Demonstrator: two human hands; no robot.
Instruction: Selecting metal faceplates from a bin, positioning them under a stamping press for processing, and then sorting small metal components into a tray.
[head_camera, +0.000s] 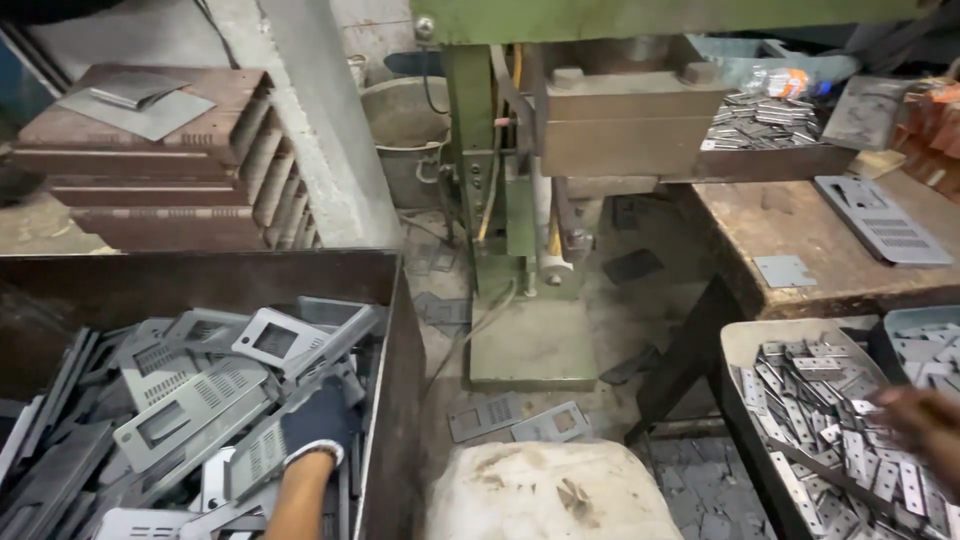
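Stamped metal panels (190, 400) heaped in bin (395, 400), 7 o'clock; thin, stiff, light, sharp edges, prob oily; grab by long edge. Left hand (318, 425) gloved, closed on panel. Right hand (925, 420) blurred over small plates (820, 400), grip can't tell

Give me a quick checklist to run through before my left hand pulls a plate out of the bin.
1. Left hand gloved: ok, a dark glove with a white cuff covers it.
2. Left hand at the plates: ok, it rests on the grey perforated plates in the bin.
3. Grip on a single plate: cannot tell, the fingers are hidden among the pile.
4. Plates lying free: not ok, they overlap and cross each other at angles.
5. Right hand free: cannot tell, it is blurred over the tray of small metal pieces.
6. Right hand gloved: cannot tell, it is too blurred.
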